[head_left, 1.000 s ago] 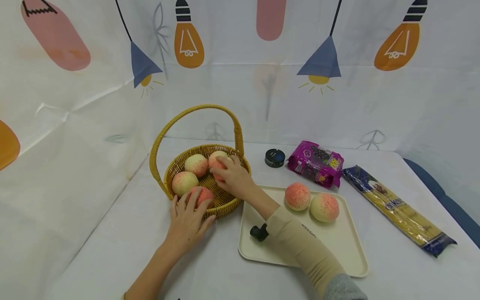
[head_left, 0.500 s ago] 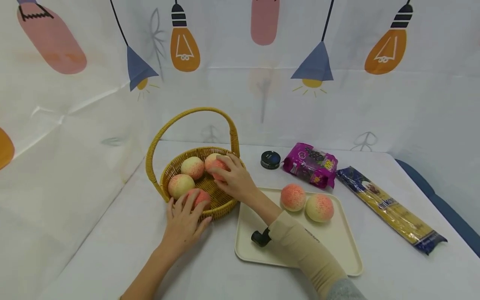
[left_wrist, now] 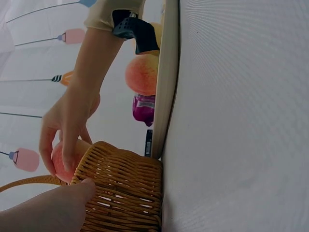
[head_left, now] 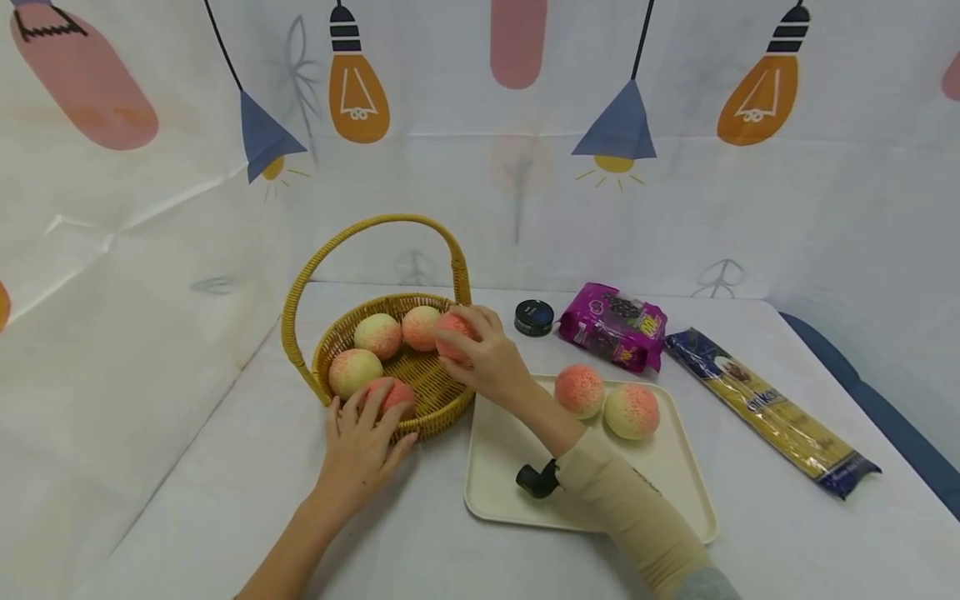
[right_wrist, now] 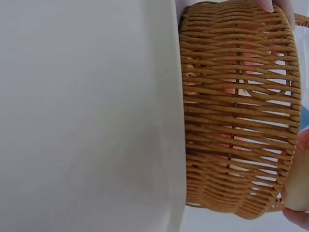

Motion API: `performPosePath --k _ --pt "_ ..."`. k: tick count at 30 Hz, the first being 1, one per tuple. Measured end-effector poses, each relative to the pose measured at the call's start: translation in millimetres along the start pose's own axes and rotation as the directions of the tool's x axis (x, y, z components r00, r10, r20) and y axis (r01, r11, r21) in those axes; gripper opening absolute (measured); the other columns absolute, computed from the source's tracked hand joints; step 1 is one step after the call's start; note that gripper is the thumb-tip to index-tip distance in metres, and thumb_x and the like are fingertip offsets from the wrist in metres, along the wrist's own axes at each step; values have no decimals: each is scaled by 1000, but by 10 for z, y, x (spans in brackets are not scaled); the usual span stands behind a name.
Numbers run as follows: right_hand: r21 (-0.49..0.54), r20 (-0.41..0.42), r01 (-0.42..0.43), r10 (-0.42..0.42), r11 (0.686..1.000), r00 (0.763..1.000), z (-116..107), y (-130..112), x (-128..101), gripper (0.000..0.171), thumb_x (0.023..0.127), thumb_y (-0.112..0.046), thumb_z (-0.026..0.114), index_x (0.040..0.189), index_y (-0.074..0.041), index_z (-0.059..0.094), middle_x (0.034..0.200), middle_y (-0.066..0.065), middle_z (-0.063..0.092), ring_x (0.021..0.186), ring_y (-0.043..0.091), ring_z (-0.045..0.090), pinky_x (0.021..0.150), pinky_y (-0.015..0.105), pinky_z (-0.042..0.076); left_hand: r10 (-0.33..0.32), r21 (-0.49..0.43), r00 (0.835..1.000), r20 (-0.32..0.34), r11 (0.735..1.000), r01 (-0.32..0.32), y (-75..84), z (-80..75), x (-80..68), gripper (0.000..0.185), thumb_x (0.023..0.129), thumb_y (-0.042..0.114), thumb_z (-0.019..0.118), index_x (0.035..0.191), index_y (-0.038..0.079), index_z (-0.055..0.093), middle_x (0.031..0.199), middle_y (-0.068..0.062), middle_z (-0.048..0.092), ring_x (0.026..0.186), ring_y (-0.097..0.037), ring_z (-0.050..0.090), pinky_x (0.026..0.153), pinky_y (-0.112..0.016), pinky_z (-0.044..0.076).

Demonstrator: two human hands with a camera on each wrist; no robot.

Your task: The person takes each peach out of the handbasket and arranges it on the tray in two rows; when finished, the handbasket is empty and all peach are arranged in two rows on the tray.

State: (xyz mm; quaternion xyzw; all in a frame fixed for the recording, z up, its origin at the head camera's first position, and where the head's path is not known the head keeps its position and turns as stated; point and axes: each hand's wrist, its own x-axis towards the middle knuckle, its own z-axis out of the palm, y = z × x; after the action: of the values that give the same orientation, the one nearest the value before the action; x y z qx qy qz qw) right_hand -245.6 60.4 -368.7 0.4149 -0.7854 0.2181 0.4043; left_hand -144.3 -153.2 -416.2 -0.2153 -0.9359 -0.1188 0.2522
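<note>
A woven yellow basket [head_left: 442, 400] with a tall handle stands left of centre and holds several pink-and-cream peaches [head_left: 377, 334]. My right hand [head_left: 487, 362] grips one peach [head_left: 452, 332] just above the basket's right rim; the left wrist view shows the same peach [left_wrist: 60, 159] in its curled fingers. My left hand [head_left: 360, 442] rests on the near rim, its fingers lying over a reddish peach [head_left: 396, 392] and its thumb [left_wrist: 63, 208] against the outer wall [left_wrist: 125, 193]. Through the weave [right_wrist: 236, 111], the right wrist view shows pink fruit.
A cream tray [head_left: 675, 492] right of the basket carries two peaches [head_left: 579, 390] [head_left: 632, 411]. Behind it lie a black round tin [head_left: 534, 317] and a purple snack packet [head_left: 611, 325]. A long pasta pack [head_left: 765, 412] lies at the right. Printed fabric walls stand behind and to the left.
My right hand has lifted a peach from inside the basket up and rightward to the right rim. My left hand has stayed on the near rim.
</note>
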Motion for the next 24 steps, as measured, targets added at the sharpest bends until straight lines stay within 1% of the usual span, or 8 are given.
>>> performPosePath --k 7,11,15,21,24 --pt "-5 -32 16 -16 1000 999 -126 52 -104 30 74 -17 75 104 -15 66 121 15 52 113 34 45 81 39 49 6 -2 1000 -3 1000 -6 -4 8 11 35 85 35 62 113 15 56 137 -12 36 123 -39 27 97 -63 11" --pt "19 -26 12 -11 1000 1000 -228 104 -158 32 74 -15 75 105 -13 65 121 17 50 114 33 43 86 39 46 2 -9 1000 -1 1000 -2 -4 12 7 34 85 35 62 112 16 57 136 -12 36 124 -39 27 97 -63 10" --pt "24 -19 8 -8 1000 1000 -305 168 -230 33 74 -14 75 105 -13 65 121 17 49 115 34 43 87 39 46 -10 -17 1000 5 1000 10 -3 10 10 33 86 35 62 113 17 56 137 -12 35 124 -39 26 98 -63 9" --pt "36 38 -20 19 999 999 -370 217 -380 33 75 -15 74 106 -13 64 123 16 49 116 33 42 90 40 44 -12 -13 1000 6 1000 12 -6 10 10 33 86 35 62 113 17 57 137 -12 35 124 -39 27 97 -63 9" --pt "40 67 -29 27 999 997 -393 228 -471 35 74 -16 74 107 -12 64 121 17 50 115 32 43 88 40 45 -6 -6 1000 6 1000 6 -6 17 3 33 85 35 62 113 17 57 137 -13 36 123 -39 27 97 -64 11"
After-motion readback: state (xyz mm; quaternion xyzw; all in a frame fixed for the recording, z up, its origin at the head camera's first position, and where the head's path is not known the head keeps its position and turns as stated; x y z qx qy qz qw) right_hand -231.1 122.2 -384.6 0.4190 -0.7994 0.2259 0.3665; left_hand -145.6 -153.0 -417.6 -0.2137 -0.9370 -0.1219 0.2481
